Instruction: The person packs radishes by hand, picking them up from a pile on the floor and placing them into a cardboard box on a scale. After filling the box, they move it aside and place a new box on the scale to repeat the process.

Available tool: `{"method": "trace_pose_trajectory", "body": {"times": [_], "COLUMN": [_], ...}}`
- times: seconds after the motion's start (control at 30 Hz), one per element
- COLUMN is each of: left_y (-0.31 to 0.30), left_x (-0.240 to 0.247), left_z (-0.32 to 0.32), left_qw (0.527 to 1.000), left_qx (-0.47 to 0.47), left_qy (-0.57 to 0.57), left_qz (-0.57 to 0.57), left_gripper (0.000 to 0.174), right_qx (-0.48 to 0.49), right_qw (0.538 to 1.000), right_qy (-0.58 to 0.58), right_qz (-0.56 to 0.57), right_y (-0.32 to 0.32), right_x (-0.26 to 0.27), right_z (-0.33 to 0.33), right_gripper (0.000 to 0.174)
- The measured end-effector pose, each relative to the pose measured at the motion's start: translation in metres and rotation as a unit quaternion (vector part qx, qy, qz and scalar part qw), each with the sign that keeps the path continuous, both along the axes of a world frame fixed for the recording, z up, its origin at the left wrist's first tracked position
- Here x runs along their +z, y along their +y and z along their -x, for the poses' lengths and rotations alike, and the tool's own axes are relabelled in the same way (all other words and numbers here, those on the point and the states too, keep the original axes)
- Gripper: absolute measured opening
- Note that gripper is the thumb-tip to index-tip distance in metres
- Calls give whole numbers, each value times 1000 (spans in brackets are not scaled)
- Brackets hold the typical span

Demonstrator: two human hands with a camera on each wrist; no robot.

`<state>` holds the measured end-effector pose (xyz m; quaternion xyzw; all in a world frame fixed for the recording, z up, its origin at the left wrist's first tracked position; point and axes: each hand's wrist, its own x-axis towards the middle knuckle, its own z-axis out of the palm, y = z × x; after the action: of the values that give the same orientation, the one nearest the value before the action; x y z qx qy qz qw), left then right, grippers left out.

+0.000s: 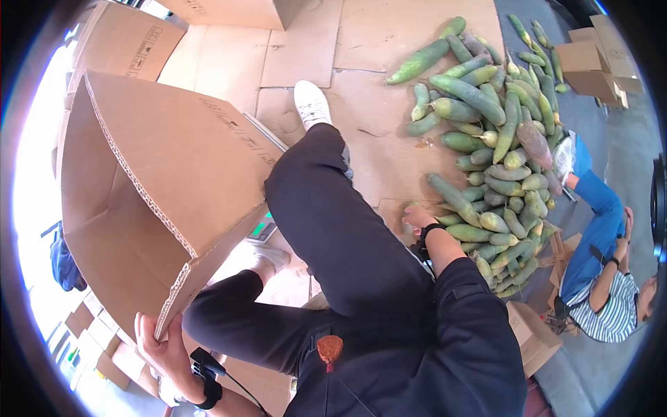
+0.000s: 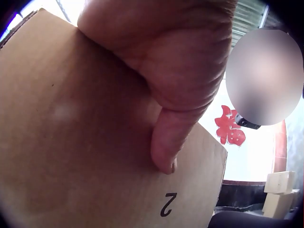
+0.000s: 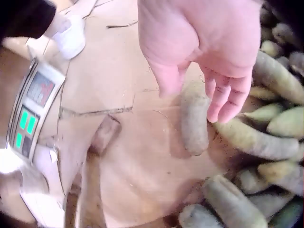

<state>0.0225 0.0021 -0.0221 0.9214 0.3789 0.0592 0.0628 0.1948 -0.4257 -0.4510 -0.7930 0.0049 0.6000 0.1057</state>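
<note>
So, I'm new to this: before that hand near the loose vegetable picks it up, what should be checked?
1. Left hand holding the box: ok, thumb and fingers are at its edge.
2. Box open: ok, part of its inside shows.
3. Right hand lined up with the loose vegetable: ok, it is right above one end.
4. Firm grip on that vegetable: not ok, the thumb stands apart from it.
5. Vegetable free of the pile: cannot tell, the fingers hide part of that side.
6. Box resting on the scale: cannot tell, its display is lit but the contact is hidden.
</note>
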Motion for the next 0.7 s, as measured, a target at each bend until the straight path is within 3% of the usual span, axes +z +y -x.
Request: {"method": "trace_pose_trajectory", "body": {"times": [0.07,0.13,0.3,0.4,0.43,0.47,0.5,0.53,0.6,0.63,0.67,0.7], "left_y": [3,3,7,8,9,9,9,8,6,6,6,7], "left_x": [-2,-3,0,3,4,5,7,8,9,10,11,11], "left_z": [3,4,0,-3,-3,-3,-3,-4,-5,-4,-4,-4], "left_qw": [1000,999,1000,1000,1000,1000,1000,1000,1000,1000,1000,999], "left_qx": [-9,-13,-4,-12,-18,-22,-10,-12,-7,-13,-20,-25], "left_qy": [-1,-5,-13,-5,-5,-5,-8,-7,-13,-13,-15,-27], "left_qz": [-16,-38,8,8,6,4,-5,3,9,12,13,10], "left_gripper": [29,29,27,23,23,22,22,22,23,24,25,27], "right_qx": [-231,-340,-265,-167,-99,-30,-182,-172,-256,-360,-353,-263], "right_qw": [969,931,954,979,994,979,976,977,941,901,902,898], "right_qy": [82,132,139,89,-54,-196,-107,-108,-151,-84,-87,-200], "right_qz": [29,3,17,75,13,-51,-51,-58,-161,-226,-233,-289], "right_y": [-4,-13,-6,-4,-22,-25,-8,-3,0,21,37,50], "right_x": [-8,-29,-48,-65,-95,-113,-86,-92,-106,-65,-41,-24], "right_z": [2,12,16,34,48,49,32,26,12,-6,-24,-37], "right_gripper": [53,59,64,72,70,69,60,60,49,37,37,34]}}
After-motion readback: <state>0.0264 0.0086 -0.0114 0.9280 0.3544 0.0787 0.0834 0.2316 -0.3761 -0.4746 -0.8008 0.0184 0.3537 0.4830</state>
